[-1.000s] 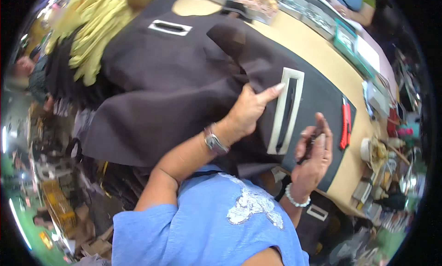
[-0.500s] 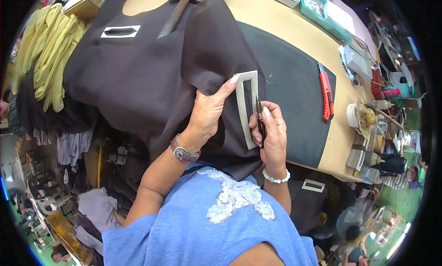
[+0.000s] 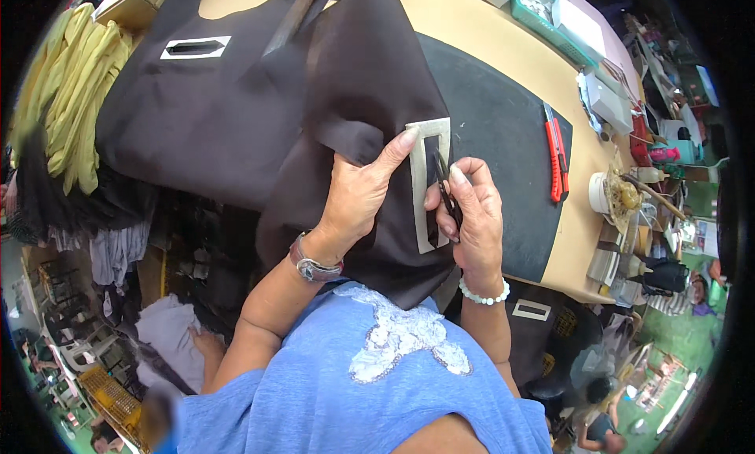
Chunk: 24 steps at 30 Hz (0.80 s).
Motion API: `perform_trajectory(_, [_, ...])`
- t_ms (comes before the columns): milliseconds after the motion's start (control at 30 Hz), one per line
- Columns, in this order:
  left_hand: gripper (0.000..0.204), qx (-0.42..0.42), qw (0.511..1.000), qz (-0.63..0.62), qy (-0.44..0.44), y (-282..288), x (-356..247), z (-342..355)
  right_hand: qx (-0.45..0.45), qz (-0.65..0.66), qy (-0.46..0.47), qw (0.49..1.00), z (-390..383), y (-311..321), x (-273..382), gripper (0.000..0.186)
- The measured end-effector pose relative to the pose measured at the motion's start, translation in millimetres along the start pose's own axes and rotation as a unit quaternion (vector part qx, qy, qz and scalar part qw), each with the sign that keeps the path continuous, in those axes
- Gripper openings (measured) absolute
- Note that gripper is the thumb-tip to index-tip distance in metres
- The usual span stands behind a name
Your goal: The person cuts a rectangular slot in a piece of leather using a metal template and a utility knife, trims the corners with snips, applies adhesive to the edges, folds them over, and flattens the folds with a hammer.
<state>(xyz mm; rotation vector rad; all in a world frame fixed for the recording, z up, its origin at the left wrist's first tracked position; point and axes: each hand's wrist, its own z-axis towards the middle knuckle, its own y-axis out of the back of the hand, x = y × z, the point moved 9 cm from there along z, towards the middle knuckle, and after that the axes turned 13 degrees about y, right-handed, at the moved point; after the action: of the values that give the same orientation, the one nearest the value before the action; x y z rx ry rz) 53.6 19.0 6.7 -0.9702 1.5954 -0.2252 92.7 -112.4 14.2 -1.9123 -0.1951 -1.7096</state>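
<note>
My left hand point(image 3: 358, 191) grips a raised fold of dark brown fabric point(image 3: 373, 61). Its thumb presses on the upper left corner of a cream rectangular frame point(image 3: 419, 198) attached to the cloth, with a long slot in the middle. In my right hand point(image 3: 478, 218) is a pair of small black snips point(image 3: 448, 194), its fingers closed round them. The tips of the snips point up and lie over the frame's slot, near its right strip. Exactly what the blades touch is too small to tell.
A second cream-framed slot point(image 3: 195, 47) shows on the fabric at upper left, near a wooden-handled tool point(image 3: 289, 22). On the black mat point(image 3: 503, 124) lies a red cutter point(image 3: 558, 159). Yellow cloth point(image 3: 79, 92) hangs at left. A teal basket point(image 3: 543, 25) stands far right.
My right hand and the snips have moved slightly right, and the snips now tilt more to the left. The fabric's raised fold stands taller. My left thumb keeps its hold on the frame.
</note>
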Motion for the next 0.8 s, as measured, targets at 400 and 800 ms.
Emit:
perform_trajectory(400, [0.032,-0.007,1.000,0.013,0.002,2,-2,-5,-0.010,0.017,0.012,1.000,-2,-4,-3,0.015])
perform_trajectory(800, [0.032,0.009,0.999,0.040,-0.020,-3,-3,-11,0.004,0.030,-0.007,1.000,-5,-4,4,0.019])
